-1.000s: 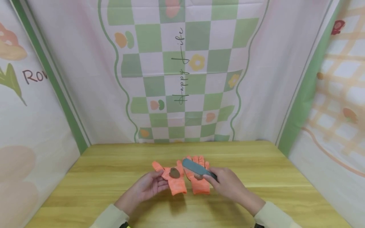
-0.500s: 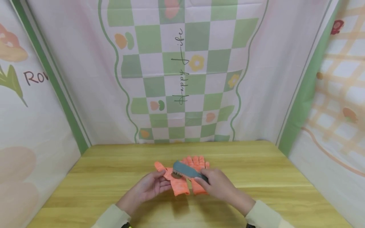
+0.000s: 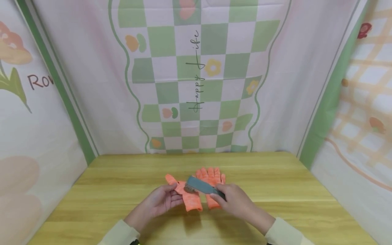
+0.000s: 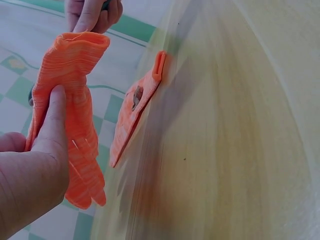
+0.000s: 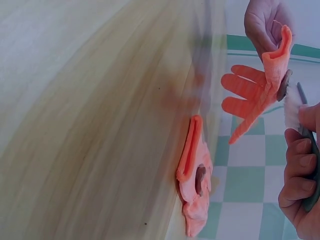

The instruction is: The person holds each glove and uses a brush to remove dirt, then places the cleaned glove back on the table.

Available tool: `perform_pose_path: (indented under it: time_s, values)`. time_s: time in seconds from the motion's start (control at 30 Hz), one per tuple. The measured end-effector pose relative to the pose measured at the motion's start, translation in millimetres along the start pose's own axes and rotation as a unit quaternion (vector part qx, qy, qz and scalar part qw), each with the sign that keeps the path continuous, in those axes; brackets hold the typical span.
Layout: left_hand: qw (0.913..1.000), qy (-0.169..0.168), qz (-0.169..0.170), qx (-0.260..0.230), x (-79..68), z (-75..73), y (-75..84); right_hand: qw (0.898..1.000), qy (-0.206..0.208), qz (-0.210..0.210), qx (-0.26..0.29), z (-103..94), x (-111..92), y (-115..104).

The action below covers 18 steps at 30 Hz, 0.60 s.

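My left hand (image 3: pixel 162 202) pinches an orange knit glove (image 3: pixel 193 202) by its side, thumb on one face, and holds it above the table. A brown lump (image 5: pixel 284 86) sticks to this glove's face. My right hand (image 3: pixel 235 200) grips the dark handle of a blue-grey brush (image 3: pixel 200 185), with its white bristles (image 5: pixel 292 110) facing the lump. Whether the bristles touch it, I cannot tell. A second orange glove (image 3: pixel 210 175) lies on the table behind the brush, partly hidden in the head view. It too bears a brown lump (image 4: pixel 137 97).
The wood-grain table (image 3: pixel 122 170) extends around both hands. A green-and-white checkered curtain (image 3: pixel 190 92) hangs behind its far edge, with printed cloth (image 3: pixel 27 136) along the left side and plaid cloth (image 3: pixel 361 102) on the right.
From above the lying glove, the brush has moved left over the lump on the held glove, then shifted slightly. The held glove has moved slightly right.
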<state>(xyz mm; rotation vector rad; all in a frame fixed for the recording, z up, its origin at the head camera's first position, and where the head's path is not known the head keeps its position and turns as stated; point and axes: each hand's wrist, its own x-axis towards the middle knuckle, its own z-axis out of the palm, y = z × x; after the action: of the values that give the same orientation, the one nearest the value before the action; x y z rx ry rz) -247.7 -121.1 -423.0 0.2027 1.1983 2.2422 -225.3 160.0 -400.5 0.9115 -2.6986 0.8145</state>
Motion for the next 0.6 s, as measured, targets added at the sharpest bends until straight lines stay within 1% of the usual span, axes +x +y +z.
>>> perform_pose_path:
  time_s: [0.23,0.6]
  values:
    - [0.9999,0.014,-0.002,0.005,-0.8,-0.5,-0.1,1.0,-0.002,0.013,-0.014,-1.7,-1.4,3.5]
    - [0.9999,-0.009,0.005,0.0,-1.6,-3.3,1.5,0.999,0.0,0.03,-0.033,-5.1,-5.4,8.7]
